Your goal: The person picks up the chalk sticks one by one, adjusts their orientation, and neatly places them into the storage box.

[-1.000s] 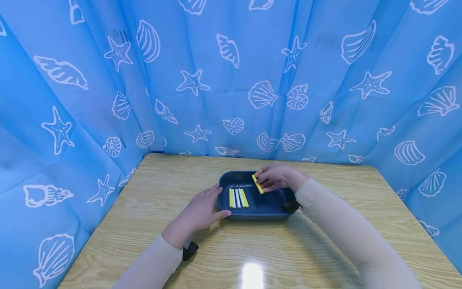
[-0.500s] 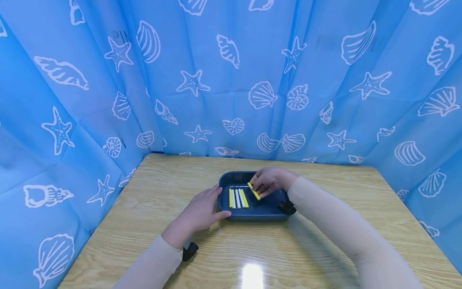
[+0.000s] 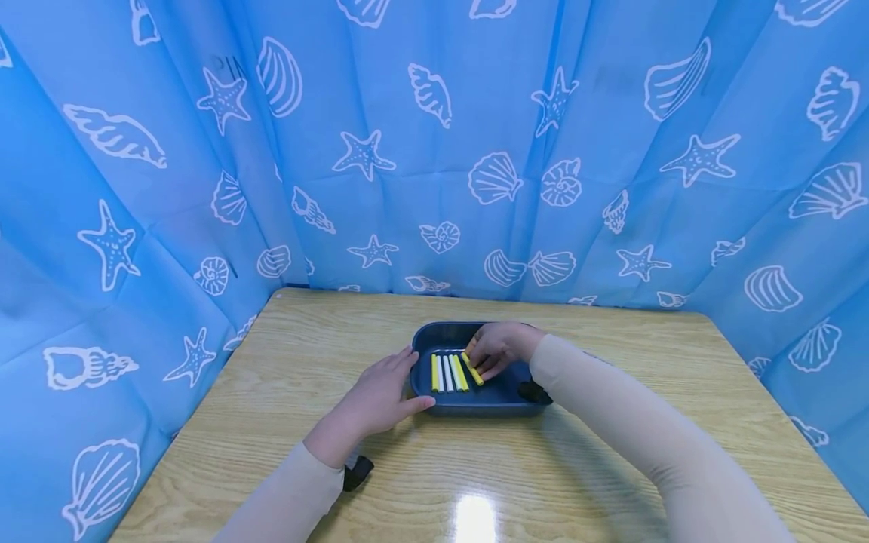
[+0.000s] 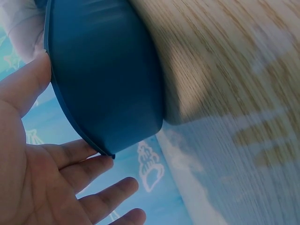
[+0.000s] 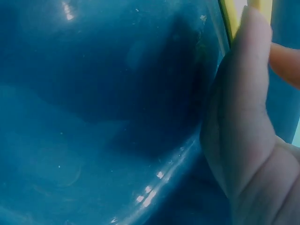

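Observation:
In the head view a dark blue tray (image 3: 485, 409) with raised walls stands on the table. Toward its left end lies a side-by-side row of several yellow and white chalk sticks (image 3: 449, 373). My right hand (image 3: 501, 347) reaches inside and pinches a yellow chalk stick (image 3: 473, 369), held slanted just right of the row. The right wrist view catches only yellow parts (image 5: 229, 18) beyond the fingers. My left hand (image 3: 376, 392) rests at the tray's left end. Its thumb (image 4: 33, 77) and two fingertips touch the rim in the left wrist view, the other fingers spread free.
The wooden table (image 3: 326, 324) surrounds the tray. A blue curtain (image 3: 434, 151) with white shell and starfish prints hangs behind and along both sides. Dark wrist-worn pieces (image 3: 357, 473) sit under the left wrist and by the right one.
My right hand has moved left and lower in the tray, bringing the yellow chalk stick close to the right end of the row. The left hand and tray stay put.

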The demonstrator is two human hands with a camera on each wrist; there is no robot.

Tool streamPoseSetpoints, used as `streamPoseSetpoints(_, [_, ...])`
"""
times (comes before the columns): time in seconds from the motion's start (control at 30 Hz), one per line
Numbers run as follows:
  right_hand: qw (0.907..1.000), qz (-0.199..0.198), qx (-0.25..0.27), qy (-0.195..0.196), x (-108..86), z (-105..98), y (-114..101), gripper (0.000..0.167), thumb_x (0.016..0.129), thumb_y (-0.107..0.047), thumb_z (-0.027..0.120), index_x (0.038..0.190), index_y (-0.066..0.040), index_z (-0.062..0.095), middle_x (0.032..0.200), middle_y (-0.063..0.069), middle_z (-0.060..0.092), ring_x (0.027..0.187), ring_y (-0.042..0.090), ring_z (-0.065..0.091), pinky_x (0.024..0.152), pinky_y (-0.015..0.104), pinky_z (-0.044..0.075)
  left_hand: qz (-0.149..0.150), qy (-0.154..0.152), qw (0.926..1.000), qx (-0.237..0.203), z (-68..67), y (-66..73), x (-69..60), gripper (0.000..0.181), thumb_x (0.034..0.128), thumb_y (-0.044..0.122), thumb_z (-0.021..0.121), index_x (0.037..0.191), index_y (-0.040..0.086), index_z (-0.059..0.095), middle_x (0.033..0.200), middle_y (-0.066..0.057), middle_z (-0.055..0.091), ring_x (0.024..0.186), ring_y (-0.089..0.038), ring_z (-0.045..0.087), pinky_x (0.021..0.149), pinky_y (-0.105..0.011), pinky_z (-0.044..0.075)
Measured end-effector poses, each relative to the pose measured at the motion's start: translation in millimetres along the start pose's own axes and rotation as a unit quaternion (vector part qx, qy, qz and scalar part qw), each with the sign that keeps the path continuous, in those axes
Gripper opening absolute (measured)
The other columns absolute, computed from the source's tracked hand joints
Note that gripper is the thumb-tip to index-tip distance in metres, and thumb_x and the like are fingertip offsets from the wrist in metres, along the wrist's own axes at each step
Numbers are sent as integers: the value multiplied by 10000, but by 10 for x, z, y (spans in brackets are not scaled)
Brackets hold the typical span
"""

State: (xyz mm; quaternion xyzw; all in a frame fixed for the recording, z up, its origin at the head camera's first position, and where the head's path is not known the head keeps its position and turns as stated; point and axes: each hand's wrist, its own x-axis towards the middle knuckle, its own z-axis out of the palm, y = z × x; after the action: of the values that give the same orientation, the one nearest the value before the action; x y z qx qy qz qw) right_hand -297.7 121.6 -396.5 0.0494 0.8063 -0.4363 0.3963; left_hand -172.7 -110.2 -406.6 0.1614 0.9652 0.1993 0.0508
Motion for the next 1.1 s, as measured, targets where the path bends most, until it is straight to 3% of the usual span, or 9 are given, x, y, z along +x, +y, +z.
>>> streamPoseSetpoints(0.4, [9999, -93, -12, 45, -50, -28, 12, 267, 942, 23, 620, 1205, 16, 574, 1010, 190, 616, 793, 258, 627, 736, 365, 610, 37, -14, 10000, 44, 25, -5, 20, 873, 919, 573, 647, 1558, 61, 345, 1615, -136, 307, 1475, -334, 298, 1183, -526, 266])
streamPoseSetpoints(0.57, [9989, -350, -235, -189, -216, -128, 2, 299, 979, -30, 602, 1265, 37, 546, 1009, 157, 595, 790, 225, 612, 735, 345, 608, 31, 34, 10000, 47, 25, -5, 8, 867, 917, 561, 660, 1551, 52, 357, 1607, -144, 321, 1470, -344, 308, 1179, -531, 272])
streamPoseSetpoints(0.8, [9981, -537, -284, -132, -460, -160, -44, 333, 988, -35, 595, 1296, 61, 515, 1054, 151, 587, 832, 242, 611, 753, 364, 610, -20, 45, 10000, 22, 9, -7, -1, 869, 915, 561, 662, 1554, 60, 354, 1610, -142, 317, 1475, -340, 299, 1182, -535, 264])
streamPoseSetpoints(1.1, [9941, -992, -358, -255, -747, -243, 45, 324, 983, -14, 572, 1282, 78, 489, 1103, 165, 561, 859, 249, 587, 756, 367, 605, 81, 63, 9999, 3, 5, -2, -13, 862, 920, 536, 671, 1549, 38, 355, 1604, -157, 321, 1469, -357, 305, 1186, -533, 257])
